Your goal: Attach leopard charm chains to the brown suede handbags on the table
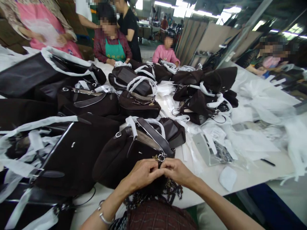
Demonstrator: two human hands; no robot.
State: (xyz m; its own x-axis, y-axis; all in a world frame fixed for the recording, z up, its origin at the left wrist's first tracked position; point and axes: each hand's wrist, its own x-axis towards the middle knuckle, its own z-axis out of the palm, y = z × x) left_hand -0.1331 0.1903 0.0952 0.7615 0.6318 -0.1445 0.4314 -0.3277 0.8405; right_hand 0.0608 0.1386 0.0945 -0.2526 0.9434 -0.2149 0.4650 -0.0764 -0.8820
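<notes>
Front bag [111, 164]: we saw dark brown.
Handle wrap [131, 125]: we saw white.
Lap cloth [158, 217]: we saw reddish brown with crossing lines.
Middle apron [115, 51]: we saw green.

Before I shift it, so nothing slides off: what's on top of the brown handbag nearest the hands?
Across the handbag run a flat dark strap and a white-wrapped handle. The left hand and right hand hide part of its front.

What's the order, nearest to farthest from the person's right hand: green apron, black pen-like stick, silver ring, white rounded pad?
From the right hand, in the head view:
1. Silver ring: right beside it, at the handbag.
2. White rounded pad: to its right, on the table.
3. Black pen-like stick: farther right.
4. Green apron: across the table, leftward.
</notes>
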